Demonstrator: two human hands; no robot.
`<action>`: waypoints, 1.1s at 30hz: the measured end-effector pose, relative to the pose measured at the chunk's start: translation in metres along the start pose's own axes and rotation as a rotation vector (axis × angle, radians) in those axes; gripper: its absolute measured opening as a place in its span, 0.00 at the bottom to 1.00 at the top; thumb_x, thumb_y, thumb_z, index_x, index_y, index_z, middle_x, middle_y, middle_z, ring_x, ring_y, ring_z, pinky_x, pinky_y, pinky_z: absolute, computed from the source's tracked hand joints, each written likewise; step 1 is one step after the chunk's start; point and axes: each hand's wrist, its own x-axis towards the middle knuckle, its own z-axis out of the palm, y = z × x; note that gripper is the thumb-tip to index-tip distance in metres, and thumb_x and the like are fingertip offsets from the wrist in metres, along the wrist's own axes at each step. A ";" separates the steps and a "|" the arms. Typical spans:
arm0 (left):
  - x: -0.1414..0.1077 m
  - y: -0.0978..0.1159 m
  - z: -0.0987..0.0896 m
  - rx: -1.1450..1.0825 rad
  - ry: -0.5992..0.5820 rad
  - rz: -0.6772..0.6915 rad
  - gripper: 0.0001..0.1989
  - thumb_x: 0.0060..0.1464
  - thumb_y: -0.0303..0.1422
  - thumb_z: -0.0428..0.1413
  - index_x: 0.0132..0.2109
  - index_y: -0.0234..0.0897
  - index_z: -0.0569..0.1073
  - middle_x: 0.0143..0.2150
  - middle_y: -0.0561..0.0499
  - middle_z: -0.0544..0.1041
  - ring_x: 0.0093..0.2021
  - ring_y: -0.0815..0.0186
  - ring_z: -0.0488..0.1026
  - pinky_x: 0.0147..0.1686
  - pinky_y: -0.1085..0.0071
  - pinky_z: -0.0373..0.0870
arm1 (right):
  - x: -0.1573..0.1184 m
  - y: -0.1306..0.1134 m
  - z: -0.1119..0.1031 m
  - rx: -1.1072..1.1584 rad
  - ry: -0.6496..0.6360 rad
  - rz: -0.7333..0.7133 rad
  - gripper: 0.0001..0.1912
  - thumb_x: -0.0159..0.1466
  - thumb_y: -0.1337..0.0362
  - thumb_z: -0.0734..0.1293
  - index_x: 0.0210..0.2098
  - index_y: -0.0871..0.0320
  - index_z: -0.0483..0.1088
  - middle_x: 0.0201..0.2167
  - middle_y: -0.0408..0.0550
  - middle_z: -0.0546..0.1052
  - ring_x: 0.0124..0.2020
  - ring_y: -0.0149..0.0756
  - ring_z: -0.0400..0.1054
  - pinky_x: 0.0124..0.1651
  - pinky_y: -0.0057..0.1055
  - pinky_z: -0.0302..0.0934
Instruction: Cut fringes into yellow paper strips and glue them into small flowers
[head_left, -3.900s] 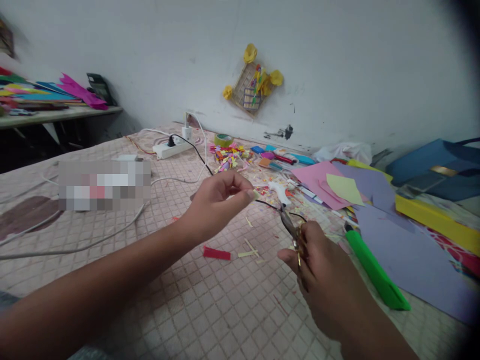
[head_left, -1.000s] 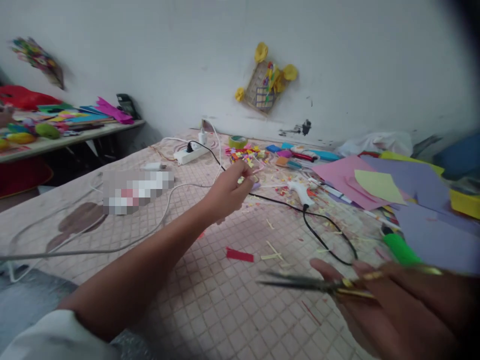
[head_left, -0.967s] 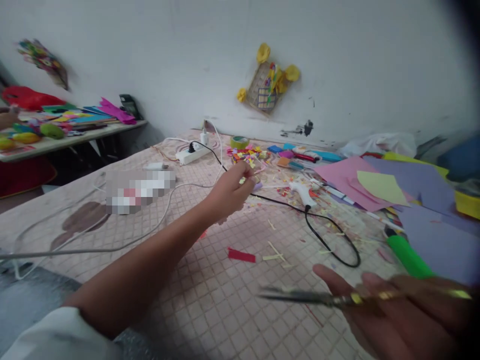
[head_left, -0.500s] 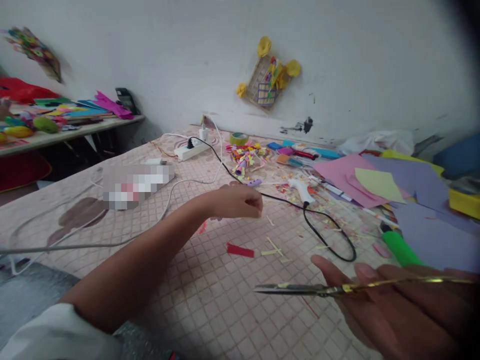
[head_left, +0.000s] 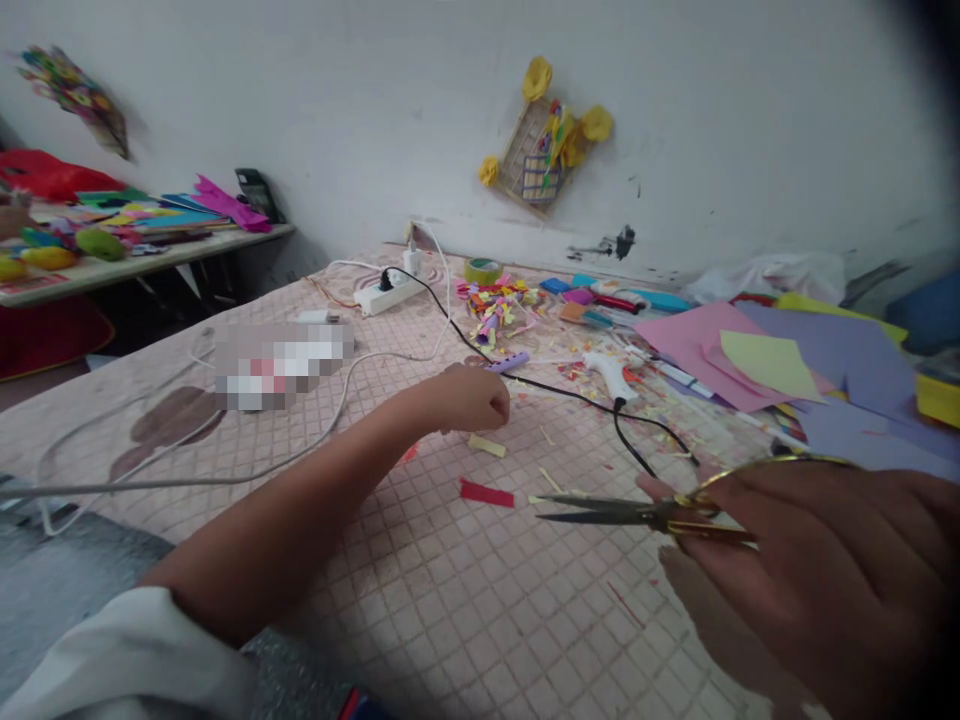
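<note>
My right hand [head_left: 840,570] is closed on gold-handled scissors [head_left: 600,510], whose blades point left and stand slightly apart above the table. My left hand [head_left: 469,398] hangs over the middle of the table with its fingers curled; what they hold, if anything, is hidden. Just behind it lies a purple dotted roll [head_left: 508,363]. In front of it are a pale yellow strip [head_left: 487,446] and a red strip [head_left: 487,493], both on the patterned tablecloth [head_left: 465,600].
A white glue gun [head_left: 609,377] with a black cord lies behind the scissors. Pink paper [head_left: 690,340] and purple sheets cover the right side. Further back are paper scraps [head_left: 499,305], green tape [head_left: 482,271] and a white power strip [head_left: 390,293]. White cables cross the left.
The scissors have risen and their blades have parted, with my right hand turned over around the handles. My left hand has shifted slightly left; a pale yellow strip now shows below it.
</note>
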 end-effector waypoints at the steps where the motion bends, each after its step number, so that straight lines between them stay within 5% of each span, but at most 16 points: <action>1: -0.002 0.003 -0.002 -0.016 0.004 0.018 0.11 0.45 0.29 0.51 0.34 0.36 0.78 0.30 0.51 0.77 0.28 0.72 0.69 0.28 0.78 0.61 | 0.001 -0.004 0.001 0.004 -0.014 0.041 0.06 0.57 0.65 0.68 0.31 0.55 0.65 0.28 0.51 0.73 0.30 0.46 0.68 0.33 0.42 0.57; 11: -0.025 0.036 -0.015 -0.307 -0.085 0.353 0.09 0.50 0.30 0.52 0.32 0.29 0.74 0.26 0.52 0.72 0.26 0.74 0.65 0.27 0.78 0.62 | -0.001 -0.013 0.013 0.097 -0.080 0.133 0.04 0.60 0.66 0.66 0.35 0.59 0.67 0.30 0.49 0.74 0.34 0.45 0.68 0.39 0.45 0.57; 33: -0.030 0.041 -0.012 -0.168 -0.181 0.339 0.06 0.48 0.28 0.52 0.31 0.32 0.74 0.28 0.53 0.73 0.29 0.73 0.68 0.30 0.77 0.63 | 0.006 -0.018 0.017 0.128 -0.258 0.160 0.06 0.63 0.65 0.61 0.30 0.56 0.67 0.28 0.47 0.74 0.34 0.45 0.66 0.38 0.43 0.49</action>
